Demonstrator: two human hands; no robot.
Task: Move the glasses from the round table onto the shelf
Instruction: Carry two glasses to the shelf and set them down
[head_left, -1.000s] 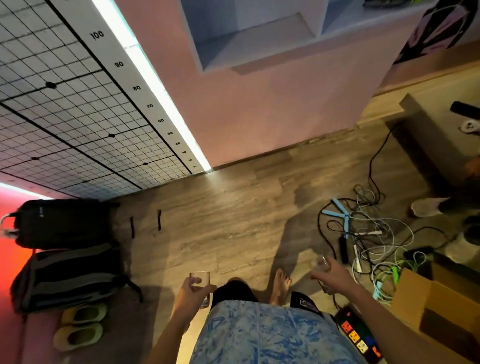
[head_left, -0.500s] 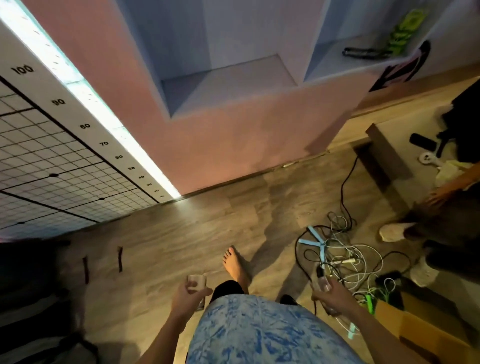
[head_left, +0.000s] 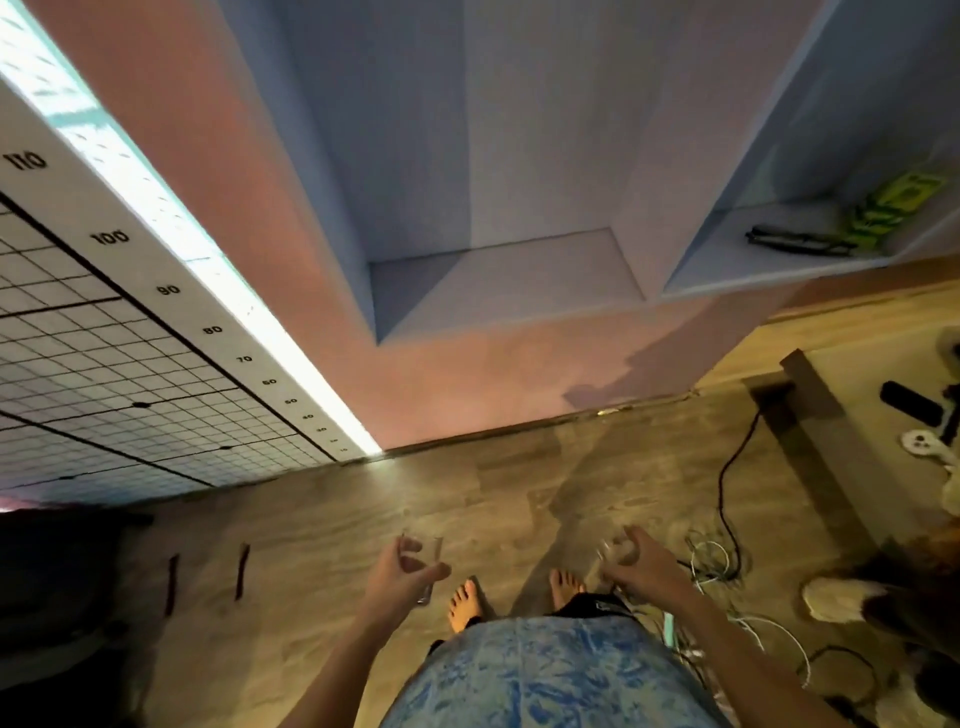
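Clear glasses sit clamped within each hand's curled fingers.

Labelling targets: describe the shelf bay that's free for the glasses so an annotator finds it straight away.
Start at the pale blue built-in shelf unit set in the pink wall, straight ahead of the person. It shows two open bays side by side, parted by an upright divider. The target is the empty left-hand bay; the right-hand bay holds a green packet and a black object.
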